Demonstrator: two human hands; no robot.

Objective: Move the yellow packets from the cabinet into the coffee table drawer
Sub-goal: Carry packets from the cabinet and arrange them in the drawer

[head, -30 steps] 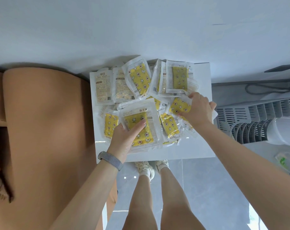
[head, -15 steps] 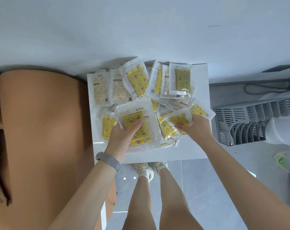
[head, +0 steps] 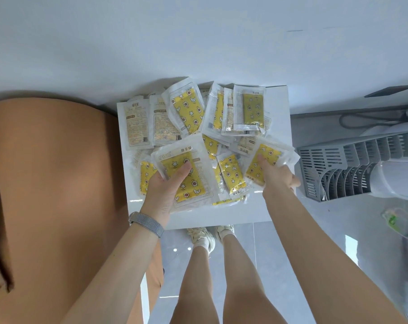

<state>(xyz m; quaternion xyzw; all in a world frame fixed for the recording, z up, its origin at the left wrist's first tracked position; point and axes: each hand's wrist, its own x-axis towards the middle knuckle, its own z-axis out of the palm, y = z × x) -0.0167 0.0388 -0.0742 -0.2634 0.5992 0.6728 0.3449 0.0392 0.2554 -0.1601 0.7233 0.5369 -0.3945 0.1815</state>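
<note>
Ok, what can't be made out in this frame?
- Head view: packets low in the pile are covered by upper ones; no count possible.
- Right hand: its fingers sit behind the packet it holds.
- Print on the left hand's packet is too small.
- Cabinet and drawer: not identifiable.

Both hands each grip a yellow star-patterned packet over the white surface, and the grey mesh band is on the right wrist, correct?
Not quite: the grey mesh band is on the left wrist, as the head view shows. The left hand and right hand do each grip a yellow star-patterned packet over the white surface.
</note>
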